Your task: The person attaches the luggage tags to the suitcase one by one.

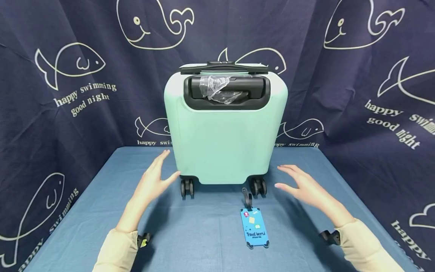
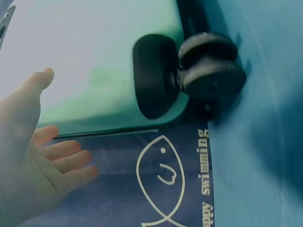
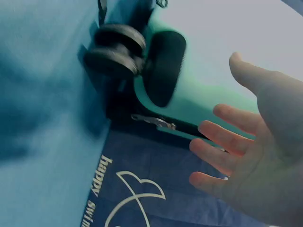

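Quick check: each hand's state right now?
Left hand: open, holding nothing, near the suitcase.
Right hand: open, holding nothing, on the suitcase's other side.

Counting two grips, one left grip and one right grip. Got one suitcase between them. Can see two casters on it from the head view, one left caster near the left grip and one right caster near the right grip. Also spotting one luggage tag between the grips, closer to the right. Add two sleeves and two black wrist devices, one of each behind either grip. Oh, and one table under both grips.
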Tool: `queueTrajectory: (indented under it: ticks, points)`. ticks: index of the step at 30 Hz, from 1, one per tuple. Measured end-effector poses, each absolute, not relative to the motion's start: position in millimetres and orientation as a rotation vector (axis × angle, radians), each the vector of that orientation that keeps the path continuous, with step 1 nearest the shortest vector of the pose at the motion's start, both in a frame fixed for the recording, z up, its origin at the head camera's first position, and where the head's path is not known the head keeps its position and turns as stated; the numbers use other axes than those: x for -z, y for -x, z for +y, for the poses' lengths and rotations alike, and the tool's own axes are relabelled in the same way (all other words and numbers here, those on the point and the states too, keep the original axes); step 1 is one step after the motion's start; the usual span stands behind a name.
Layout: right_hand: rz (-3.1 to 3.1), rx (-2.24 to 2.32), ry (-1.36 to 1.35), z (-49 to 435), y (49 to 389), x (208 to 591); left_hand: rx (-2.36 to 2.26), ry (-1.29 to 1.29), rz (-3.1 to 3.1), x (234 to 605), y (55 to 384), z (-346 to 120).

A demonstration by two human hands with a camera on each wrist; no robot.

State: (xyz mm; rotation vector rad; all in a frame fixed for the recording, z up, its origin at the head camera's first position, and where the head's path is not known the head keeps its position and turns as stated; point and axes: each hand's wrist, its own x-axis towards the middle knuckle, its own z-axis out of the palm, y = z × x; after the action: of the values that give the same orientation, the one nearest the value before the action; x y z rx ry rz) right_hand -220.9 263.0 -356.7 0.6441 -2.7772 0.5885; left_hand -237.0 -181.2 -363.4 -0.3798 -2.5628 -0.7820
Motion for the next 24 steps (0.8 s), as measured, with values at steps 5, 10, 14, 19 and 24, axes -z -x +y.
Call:
queueTrajectory:
  ticks: [5,10,14,19,24]
  points:
    - [-2.736,-0.634,-0.667,254.8,218.3,371.1,1.023,0.403,-2.471,364.1,244.4,-174.2]
    - [-2.723,-0.663,-0.681,247.6,215.6,381.5,1.155,0.398,-2.423,361.7,252.4,-168.5]
    - [-2.707,-0.690,-0.696,240.7,214.2,387.5,1.227,0.394,-2.376,356.2,258.5,-164.1]
    - [-2.712,-0.719,-0.722,231.1,213.6,396.4,1.294,0.383,-2.326,350.7,266.2,-158.3]
    - [-2.715,-0.728,-0.756,223.1,212.9,405.8,1.352,0.356,-2.279,347.6,273.0,-153.1]
